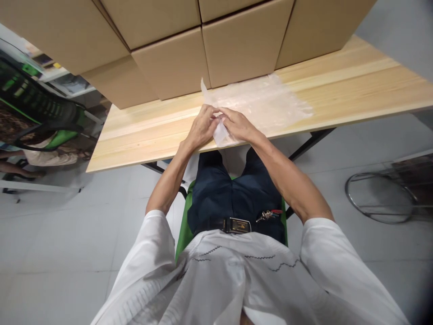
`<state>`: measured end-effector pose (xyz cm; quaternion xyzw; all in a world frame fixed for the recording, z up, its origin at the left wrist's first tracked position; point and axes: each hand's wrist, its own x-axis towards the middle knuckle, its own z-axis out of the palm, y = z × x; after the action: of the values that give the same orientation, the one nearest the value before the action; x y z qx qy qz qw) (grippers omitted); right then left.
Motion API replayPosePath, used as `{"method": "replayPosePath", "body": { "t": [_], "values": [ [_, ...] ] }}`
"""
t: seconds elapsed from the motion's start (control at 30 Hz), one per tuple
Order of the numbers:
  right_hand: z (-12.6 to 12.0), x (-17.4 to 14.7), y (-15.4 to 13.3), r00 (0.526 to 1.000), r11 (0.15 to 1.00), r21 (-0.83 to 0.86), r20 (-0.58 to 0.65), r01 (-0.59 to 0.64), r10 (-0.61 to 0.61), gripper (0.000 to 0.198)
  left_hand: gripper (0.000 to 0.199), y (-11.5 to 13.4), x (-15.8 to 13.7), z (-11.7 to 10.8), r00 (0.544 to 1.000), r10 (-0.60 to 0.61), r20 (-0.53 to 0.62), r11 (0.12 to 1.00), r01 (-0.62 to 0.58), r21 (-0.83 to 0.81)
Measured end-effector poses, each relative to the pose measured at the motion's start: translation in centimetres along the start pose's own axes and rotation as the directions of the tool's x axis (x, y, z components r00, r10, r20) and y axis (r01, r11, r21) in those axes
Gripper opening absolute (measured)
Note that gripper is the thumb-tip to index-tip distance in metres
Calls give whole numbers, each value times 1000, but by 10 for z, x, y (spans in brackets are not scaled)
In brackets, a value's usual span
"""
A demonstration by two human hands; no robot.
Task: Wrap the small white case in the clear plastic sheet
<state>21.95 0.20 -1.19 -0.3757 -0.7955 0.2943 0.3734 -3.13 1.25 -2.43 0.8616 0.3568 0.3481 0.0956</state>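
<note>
A thin, translucent plastic sheet (267,101), crinkled and possibly a bag, lies flat on the wooden table (358,76). Its left end rises in a narrow corner beside the boxes. My left hand (203,124) grips the sheet's near left part with bent fingers. Close against it, my right hand (238,124) pinches the same part, thumb and fingers drawn together. A whitish folded flap (221,135) shows below the fingers and reaches the table's front edge. Exactly where the fingertips meet the plastic is partly hidden.
Stacked cardboard boxes (169,63) stand along the table's back. At left, a black and green chair (40,99) holds a person, partly visible, near white shelving (54,74). A round metal ring base (380,198) is on the floor at right. My lap is beneath the table's front edge.
</note>
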Motion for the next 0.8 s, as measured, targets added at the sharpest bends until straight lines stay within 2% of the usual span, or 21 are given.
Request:
{"method": "replayPosePath", "body": {
  "t": [0.17, 0.33, 0.43, 0.67, 0.8],
  "values": [
    [0, -1, 1, 999, 1000, 20, -37, 7, -6, 61, 70, -9, -8, -1, 997, -36, 63, 997, 39, -59],
    [6, -1, 9, 994, 1000, 7, -104, -27, 27, 63, 93, -16, -7, 2, 997, 24, 77, 993, -15, -120],
    [6, -1, 11, 991, 999, -34, -137, -2, -3, 58, 103, -11, -5, 1, 996, 52, 79, 988, -39, -148],
    [4, -4, 5, 992, 978, -168, -4, 122, -124, 49, 127, -1, -5, -8, 989, 31, 148, 984, -4, -180],
    [5, -4, 5, 990, 967, -211, 39, 141, -136, 48, 136, 3, -4, -11, 981, 8, 195, 981, 30, -189]
  ]
}}
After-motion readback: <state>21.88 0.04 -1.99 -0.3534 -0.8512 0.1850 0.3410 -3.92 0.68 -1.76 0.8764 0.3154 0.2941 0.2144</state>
